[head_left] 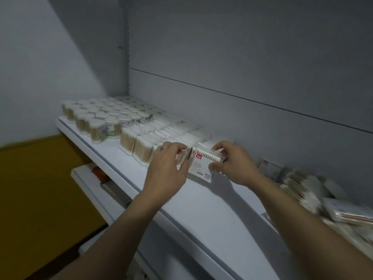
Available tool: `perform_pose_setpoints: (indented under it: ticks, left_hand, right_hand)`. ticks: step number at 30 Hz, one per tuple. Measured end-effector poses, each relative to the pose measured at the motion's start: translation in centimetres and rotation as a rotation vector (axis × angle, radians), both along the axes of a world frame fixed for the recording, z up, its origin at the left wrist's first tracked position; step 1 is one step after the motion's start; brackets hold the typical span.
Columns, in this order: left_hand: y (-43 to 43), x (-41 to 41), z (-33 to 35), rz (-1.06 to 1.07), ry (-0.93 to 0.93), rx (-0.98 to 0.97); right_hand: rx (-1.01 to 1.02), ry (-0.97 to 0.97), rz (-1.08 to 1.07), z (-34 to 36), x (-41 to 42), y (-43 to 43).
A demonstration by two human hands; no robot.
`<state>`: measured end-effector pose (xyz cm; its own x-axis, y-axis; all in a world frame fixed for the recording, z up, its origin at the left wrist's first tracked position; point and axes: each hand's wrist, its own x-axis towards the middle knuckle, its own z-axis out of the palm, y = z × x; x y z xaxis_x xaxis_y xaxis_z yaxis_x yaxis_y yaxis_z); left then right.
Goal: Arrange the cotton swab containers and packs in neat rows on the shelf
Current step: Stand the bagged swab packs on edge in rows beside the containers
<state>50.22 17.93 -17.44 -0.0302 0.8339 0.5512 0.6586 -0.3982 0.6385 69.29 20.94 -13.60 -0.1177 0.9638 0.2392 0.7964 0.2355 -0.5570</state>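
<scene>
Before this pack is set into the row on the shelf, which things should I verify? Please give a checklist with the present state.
1. Right hand pinches the pack: ok.
2. Left hand grips the end of the row of packs: ok.
3. Pack parallel to the row: cannot tell, blurred.
4. Bare shelf beside the row: ok.
5. Loose pile at right sorted: not ok.

Head camera looks down, close, at the shelf (201,209).
</scene>
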Motion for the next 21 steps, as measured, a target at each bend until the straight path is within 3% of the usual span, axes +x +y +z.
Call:
perform_pose_setpoints:
  ticks: [5, 10, 14, 21]
  left_hand:
    - [2.1, -5.1, 0.1, 0.150, 0.217, -0.092]
    - [3.7, -7.0, -1.0, 0.035, 0.306, -0.161]
    - [4.7, -6.9, -1.7, -0.032, 0.325, -0.106]
    - [4.7, -7.5, -2.0, -0.081, 0.223, -0.087]
  right_hand:
    - [0.098, -0.023, -0.181, -2.1, -2.8, 1.3]
    - [0.151, -0.147, -0.328, -4.5, -5.0, 1.9]
    - [0.278, -0.195, -0.376, -6.2, -5.5, 1.8]
    - [0.277, -0.272, -0.420, -6.9, -5.8, 0.9]
